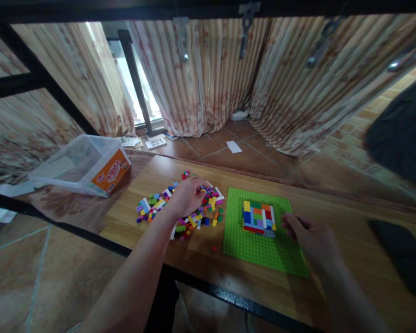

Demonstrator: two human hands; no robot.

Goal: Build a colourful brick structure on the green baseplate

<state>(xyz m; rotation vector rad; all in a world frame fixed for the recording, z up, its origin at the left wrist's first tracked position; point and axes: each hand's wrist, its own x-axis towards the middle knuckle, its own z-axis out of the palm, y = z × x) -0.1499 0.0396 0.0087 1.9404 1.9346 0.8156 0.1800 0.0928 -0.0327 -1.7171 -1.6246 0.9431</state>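
Observation:
Loose toy building bricks [156,203] in many colours lie in a pile on the left half of the wooden table. My left hand [187,196] reaches over the pile, fingers bent downward and apart from the thumb, with no brick visible in it. A green baseplate [239,249] lies to the right, carrying a low rectangular block of joined bricks [258,217] in mixed colours. Beside the block's right side, my right hand [310,233] hovers over the baseplate's right edge. Its thumb and fingertips are pinched together; whatever they may hold is hidden.
A dark flat object [400,254] lies at the table's right end. One red brick [214,248] sits apart near the front edge. Left of the table stands a clear plastic bin [72,162] with an orange label. A black metal bar [229,293] runs along the front.

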